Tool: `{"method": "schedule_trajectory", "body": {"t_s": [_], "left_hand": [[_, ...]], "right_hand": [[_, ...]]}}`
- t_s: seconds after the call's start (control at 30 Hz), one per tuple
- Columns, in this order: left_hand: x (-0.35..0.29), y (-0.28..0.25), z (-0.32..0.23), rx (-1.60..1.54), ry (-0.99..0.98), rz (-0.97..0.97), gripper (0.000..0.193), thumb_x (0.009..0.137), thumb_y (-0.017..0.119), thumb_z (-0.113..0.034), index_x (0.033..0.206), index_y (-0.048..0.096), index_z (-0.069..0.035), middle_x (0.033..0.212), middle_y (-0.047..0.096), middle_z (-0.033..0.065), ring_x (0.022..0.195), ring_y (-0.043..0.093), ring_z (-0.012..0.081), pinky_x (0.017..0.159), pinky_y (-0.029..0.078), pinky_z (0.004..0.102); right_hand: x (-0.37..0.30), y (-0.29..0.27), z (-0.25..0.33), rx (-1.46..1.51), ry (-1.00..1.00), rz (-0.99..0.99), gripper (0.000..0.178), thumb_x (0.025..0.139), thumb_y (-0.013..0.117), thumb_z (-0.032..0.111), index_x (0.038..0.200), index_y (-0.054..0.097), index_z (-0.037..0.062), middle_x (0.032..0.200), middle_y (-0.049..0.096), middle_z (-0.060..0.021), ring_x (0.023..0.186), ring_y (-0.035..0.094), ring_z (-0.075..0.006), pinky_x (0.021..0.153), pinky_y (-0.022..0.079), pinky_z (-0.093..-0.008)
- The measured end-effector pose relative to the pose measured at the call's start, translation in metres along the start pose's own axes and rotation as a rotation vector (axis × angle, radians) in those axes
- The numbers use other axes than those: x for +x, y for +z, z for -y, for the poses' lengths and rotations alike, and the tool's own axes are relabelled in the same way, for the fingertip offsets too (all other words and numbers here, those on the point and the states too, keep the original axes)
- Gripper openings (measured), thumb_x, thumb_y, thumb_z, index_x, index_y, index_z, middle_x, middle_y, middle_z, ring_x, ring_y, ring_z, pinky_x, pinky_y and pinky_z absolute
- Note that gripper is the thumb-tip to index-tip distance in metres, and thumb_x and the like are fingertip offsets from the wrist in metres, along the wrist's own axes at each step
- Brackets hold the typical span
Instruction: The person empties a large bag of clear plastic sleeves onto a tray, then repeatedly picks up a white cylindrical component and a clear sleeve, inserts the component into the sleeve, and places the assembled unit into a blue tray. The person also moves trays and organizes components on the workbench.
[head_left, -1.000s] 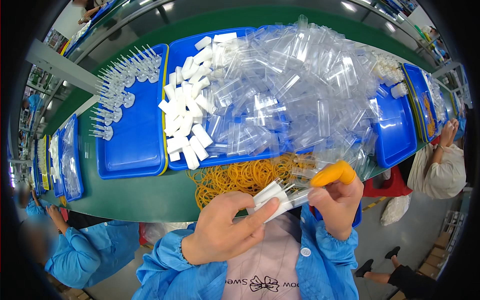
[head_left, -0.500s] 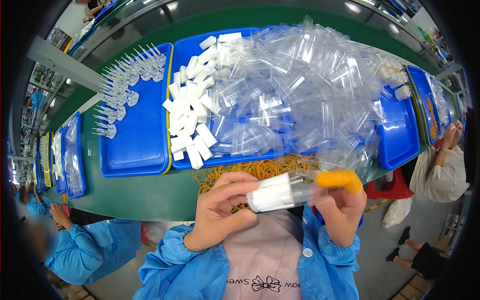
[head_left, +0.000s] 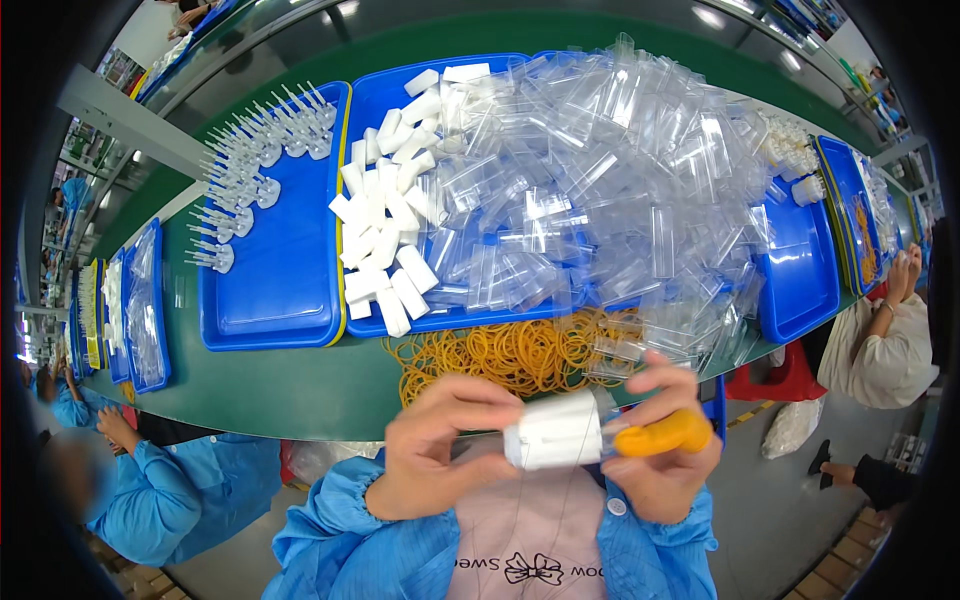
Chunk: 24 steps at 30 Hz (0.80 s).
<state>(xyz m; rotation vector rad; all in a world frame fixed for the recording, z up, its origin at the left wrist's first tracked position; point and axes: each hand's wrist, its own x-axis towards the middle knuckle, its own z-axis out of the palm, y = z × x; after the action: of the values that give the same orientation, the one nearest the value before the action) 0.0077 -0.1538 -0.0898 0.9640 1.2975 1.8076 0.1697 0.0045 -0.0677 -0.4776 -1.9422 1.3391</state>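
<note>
Between my hands, above the table's near edge, is a bundle of white foam-like blocks (head_left: 558, 430), slightly blurred, with a pale piece at its left end. My left hand (head_left: 440, 445) grips that left end between thumb and fingers. At the other end, my right hand (head_left: 665, 445) is closed, with an orange-yellow finger cot (head_left: 665, 434) on one finger; a bit of clear plastic shows between its fingers and the blocks. Just beyond my hands lies a pile of yellow rubber bands (head_left: 510, 350).
A blue tray (head_left: 270, 310) at left holds rows of white pieces with thin stems (head_left: 240, 165). Loose white blocks (head_left: 385, 215) and a heap of clear plastic sleeves (head_left: 610, 190) fill the middle. Another blue tray (head_left: 800, 260) stands at right. Co-workers sit on both sides.
The bundle has turned, so more of its white face shows and less clear plastic. My right hand has dropped and closed in toward it. My left hand has shifted slightly down.
</note>
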Motion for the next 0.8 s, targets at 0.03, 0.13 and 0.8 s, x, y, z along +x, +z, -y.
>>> {"method": "schedule_trajectory", "body": {"t_s": [0.03, 0.13, 0.8], "left_hand": [[-0.001, 0.000, -0.001, 0.023, -0.006, 0.049, 0.042, 0.074, 0.078, -0.005, 0.112, 0.062, 0.004, 0.114, 0.055, 0.0153, 0.103, 0.057, 0.0219, 0.090, 0.047, 0.0331], [-0.003, -0.001, 0.000, 0.033, -0.018, 0.051, 0.043, 0.075, 0.078, -0.006, 0.113, 0.061, 0.004, 0.115, 0.054, 0.0162, 0.105, 0.057, 0.0225, 0.092, 0.047, 0.0344], [0.006, -0.010, 0.010, -0.229, -0.169, -0.279, 0.057, 0.078, 0.076, -0.014, 0.126, 0.052, 0.005, 0.129, 0.048, 0.0125, 0.119, 0.051, 0.0228, 0.101, 0.041, 0.0367]], "right_hand": [[-0.002, 0.002, 0.001, 0.013, 0.006, 0.028, 0.020, 0.065, 0.081, 0.015, 0.079, 0.069, 0.0097, 0.085, 0.067, -0.0013, 0.100, 0.056, -0.0242, 0.102, 0.031, -0.0529], [-0.005, 0.006, 0.003, 0.033, 0.041, 0.033, 0.023, 0.063, 0.084, 0.016, 0.079, 0.070, 0.0097, 0.085, 0.067, -0.0013, 0.100, 0.056, -0.0233, 0.103, 0.030, -0.0521], [0.035, -0.013, -0.014, -0.625, -0.126, -0.164, 0.028, 0.068, 0.076, 0.007, 0.094, 0.068, 0.0068, 0.108, 0.059, -0.0093, 0.099, 0.054, -0.0287, 0.088, 0.040, -0.0416]]}}
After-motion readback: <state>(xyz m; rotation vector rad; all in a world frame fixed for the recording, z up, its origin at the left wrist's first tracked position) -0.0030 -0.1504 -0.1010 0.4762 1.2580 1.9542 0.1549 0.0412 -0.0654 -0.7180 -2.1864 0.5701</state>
